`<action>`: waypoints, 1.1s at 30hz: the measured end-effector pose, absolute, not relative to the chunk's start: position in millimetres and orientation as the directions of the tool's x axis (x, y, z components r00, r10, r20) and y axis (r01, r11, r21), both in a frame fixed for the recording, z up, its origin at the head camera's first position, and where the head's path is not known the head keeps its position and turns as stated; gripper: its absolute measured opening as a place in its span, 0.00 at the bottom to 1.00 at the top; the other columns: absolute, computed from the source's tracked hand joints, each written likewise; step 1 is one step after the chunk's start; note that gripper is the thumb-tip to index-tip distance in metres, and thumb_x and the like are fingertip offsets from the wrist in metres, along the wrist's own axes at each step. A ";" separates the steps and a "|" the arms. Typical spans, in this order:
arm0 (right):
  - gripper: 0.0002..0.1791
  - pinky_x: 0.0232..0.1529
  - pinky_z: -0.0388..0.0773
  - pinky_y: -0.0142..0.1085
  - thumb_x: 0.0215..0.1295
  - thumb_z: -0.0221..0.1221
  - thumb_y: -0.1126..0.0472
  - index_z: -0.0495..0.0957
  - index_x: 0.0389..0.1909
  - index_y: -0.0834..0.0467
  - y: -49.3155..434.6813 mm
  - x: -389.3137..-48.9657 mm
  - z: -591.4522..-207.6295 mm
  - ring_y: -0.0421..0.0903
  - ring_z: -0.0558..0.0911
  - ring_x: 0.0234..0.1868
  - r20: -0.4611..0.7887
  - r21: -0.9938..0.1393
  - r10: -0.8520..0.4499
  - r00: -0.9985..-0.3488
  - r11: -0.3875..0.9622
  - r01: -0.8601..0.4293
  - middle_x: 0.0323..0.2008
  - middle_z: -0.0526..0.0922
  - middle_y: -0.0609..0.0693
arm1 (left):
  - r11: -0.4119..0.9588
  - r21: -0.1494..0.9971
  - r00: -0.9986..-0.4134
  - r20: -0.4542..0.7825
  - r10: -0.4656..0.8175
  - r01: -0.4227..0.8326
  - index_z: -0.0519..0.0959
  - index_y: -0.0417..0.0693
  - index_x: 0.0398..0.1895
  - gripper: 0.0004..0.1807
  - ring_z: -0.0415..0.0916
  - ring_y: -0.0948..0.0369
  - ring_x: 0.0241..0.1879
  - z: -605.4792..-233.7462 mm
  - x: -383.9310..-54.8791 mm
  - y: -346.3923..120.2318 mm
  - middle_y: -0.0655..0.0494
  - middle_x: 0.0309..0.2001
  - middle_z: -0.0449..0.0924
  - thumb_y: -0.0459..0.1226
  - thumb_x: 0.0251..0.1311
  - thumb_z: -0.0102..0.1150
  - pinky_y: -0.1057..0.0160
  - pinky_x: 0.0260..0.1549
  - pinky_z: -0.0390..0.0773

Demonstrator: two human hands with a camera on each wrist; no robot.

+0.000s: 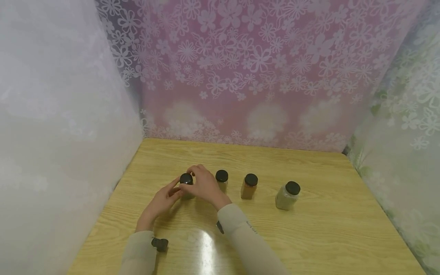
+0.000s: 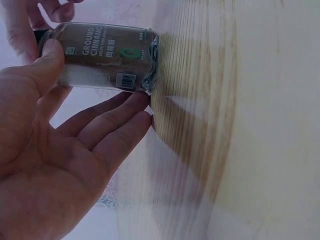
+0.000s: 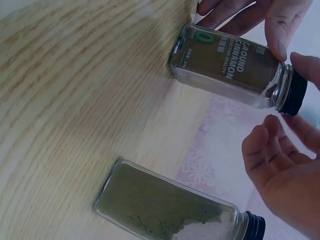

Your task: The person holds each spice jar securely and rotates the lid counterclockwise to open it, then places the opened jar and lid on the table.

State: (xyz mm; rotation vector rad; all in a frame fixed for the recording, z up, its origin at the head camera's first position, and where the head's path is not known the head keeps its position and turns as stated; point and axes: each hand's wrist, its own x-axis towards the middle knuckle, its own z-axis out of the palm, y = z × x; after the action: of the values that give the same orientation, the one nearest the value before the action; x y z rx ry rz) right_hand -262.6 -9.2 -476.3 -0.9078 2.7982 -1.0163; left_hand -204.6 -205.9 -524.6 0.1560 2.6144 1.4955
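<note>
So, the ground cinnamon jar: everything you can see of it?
The ground cinnamon jar is clear, glass-looking and flat-sided: brown powder inside, whitish lettering, a green mark, a barcode, a black lid on the neck. It stands roughly upright on the left half of the wood-grain table. The left hand holds its upper body; the right hand pinches the lid. Whether the lid is loose isn't clear.

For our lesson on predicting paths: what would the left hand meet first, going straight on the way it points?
The cinnamon jar, which the left hand already touches; just beyond, probably the right hand, though depth is unclear.
</note>
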 end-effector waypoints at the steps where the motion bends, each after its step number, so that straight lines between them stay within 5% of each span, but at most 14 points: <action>1: 0.25 0.43 0.80 0.36 0.70 0.69 0.45 0.79 0.61 0.54 -8.7 -262.5 -475.8 0.45 0.81 0.45 0.169 -0.589 -0.541 -0.824 0.615 -0.524 0.52 0.79 0.51 | 0.506 0.862 -0.986 -0.057 0.155 0.030 0.53 0.54 0.86 0.38 0.70 0.36 0.73 -524.7 -204.6 -206.1 0.34 0.73 0.72 0.49 0.80 0.53 0.33 0.68 0.72; 13: 0.29 0.46 0.81 0.37 0.71 0.67 0.50 0.75 0.69 0.52 -5.4 -263.3 -474.3 0.49 0.82 0.47 0.174 -0.584 -0.587 -0.790 0.585 -0.563 0.55 0.77 0.51 | 0.522 0.853 -0.987 -0.055 0.154 0.034 0.53 0.55 0.86 0.37 0.71 0.37 0.73 -525.3 -205.8 -205.8 0.34 0.73 0.73 0.50 0.81 0.51 0.34 0.68 0.73; 33: 0.24 0.38 0.77 0.33 0.70 0.65 0.48 0.78 0.64 0.50 22.1 -235.6 -469.8 0.42 0.77 0.37 0.120 -0.599 -0.594 -0.795 0.595 -0.535 0.49 0.81 0.45 | 0.518 0.855 -0.987 -0.088 0.137 -0.005 0.51 0.51 0.87 0.41 0.68 0.37 0.75 -524.6 -201.8 -203.8 0.33 0.75 0.69 0.56 0.80 0.50 0.35 0.69 0.72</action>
State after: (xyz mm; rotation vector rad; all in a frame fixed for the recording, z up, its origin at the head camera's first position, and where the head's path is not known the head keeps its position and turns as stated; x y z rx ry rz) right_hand -235.6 22.1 -469.8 -0.9664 2.7223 -0.9749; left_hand -201.8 -203.8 -524.6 0.1147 2.6085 1.4709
